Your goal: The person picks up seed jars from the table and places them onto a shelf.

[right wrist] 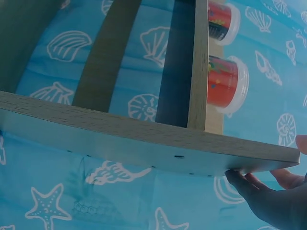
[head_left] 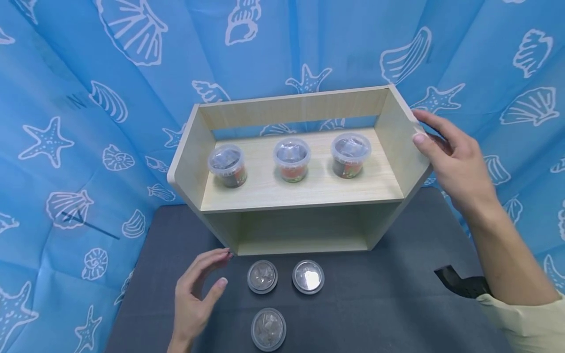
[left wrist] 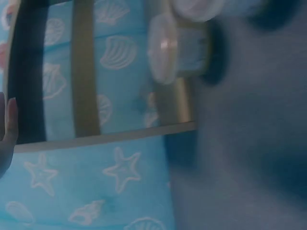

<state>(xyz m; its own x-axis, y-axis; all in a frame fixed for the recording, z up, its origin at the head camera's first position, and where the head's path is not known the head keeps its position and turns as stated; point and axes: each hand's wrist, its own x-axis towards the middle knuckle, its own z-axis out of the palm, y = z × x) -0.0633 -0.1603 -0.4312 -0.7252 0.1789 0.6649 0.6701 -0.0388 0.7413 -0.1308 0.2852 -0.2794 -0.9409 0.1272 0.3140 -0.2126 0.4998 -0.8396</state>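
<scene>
A pale two-tier wooden shelf [head_left: 304, 202] stands on the dark tabletop. Three small plastic tubs with clear lids sit on its upper board: left tub [head_left: 227, 165], middle tub [head_left: 292, 159], right tub [head_left: 350, 154]. Before the shelf are a near tub [head_left: 268, 329], a left front tub [head_left: 262, 277] and a right front tub [head_left: 308, 277]. My right hand [head_left: 461, 162] holds the top of the right side panel, fingers against its outer face. Near the shelf's lower left corner, my left hand [head_left: 198, 289] holds nothing, fingers relaxed; whether its fingertips touch the shelf I cannot tell.
A blue curtain [head_left: 265, 49] with white shell and starfish prints hangs behind and at both sides. The dark cloth [head_left: 397, 294] covers the table. A black strap [head_left: 463, 284] crosses my right wrist by the pale sleeve [head_left: 525, 318].
</scene>
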